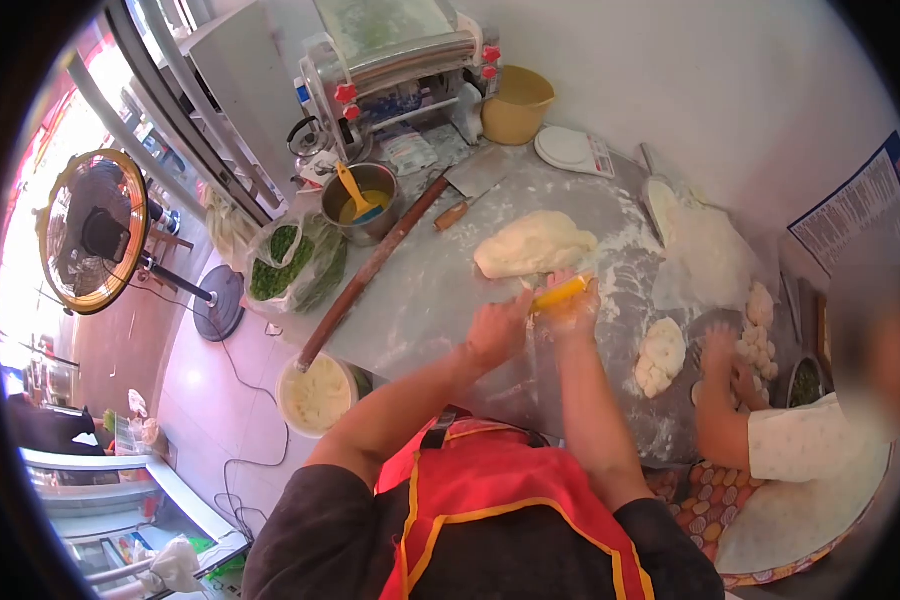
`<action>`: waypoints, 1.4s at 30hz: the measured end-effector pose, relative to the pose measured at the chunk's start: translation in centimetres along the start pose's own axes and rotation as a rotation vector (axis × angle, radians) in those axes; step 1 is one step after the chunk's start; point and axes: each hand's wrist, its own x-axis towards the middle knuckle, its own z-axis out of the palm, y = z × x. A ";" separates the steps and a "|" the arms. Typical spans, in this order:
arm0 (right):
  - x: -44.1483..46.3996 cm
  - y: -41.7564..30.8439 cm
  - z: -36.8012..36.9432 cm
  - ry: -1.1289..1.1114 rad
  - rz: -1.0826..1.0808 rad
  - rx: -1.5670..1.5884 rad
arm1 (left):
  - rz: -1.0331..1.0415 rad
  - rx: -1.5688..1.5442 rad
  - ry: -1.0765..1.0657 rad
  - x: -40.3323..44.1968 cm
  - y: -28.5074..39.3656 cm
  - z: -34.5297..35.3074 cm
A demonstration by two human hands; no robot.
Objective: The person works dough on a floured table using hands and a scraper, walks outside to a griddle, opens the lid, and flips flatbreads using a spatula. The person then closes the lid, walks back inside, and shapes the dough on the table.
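My right hand [572, 312] is at the yellow tool [560, 294], its fingers partly hidden behind it and blurred. My left hand [498, 330] is closed at the left end of the same tool. Just beyond both hands, a large lump of pale dough [535, 245] lies on the floured grey worktop [430, 290]. A smaller, lumpy piece of dough [661, 358] rests to the right of my right forearm.
A long rolling pin [370, 275] lies left, near a metal pot [362, 205], a bag of chopped greens [288, 262] and a white tub [317, 396]. Behind stand a dough machine [410, 70], yellow bucket [518, 105] and scale [573, 151]. A co-worker's hands [728, 362] work at right.
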 end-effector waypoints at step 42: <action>1.4 -2.3 1.7 -0.043 -0.422 -0.032 | 0.189 -0.051 0.254 -3.4 5.3 -3.5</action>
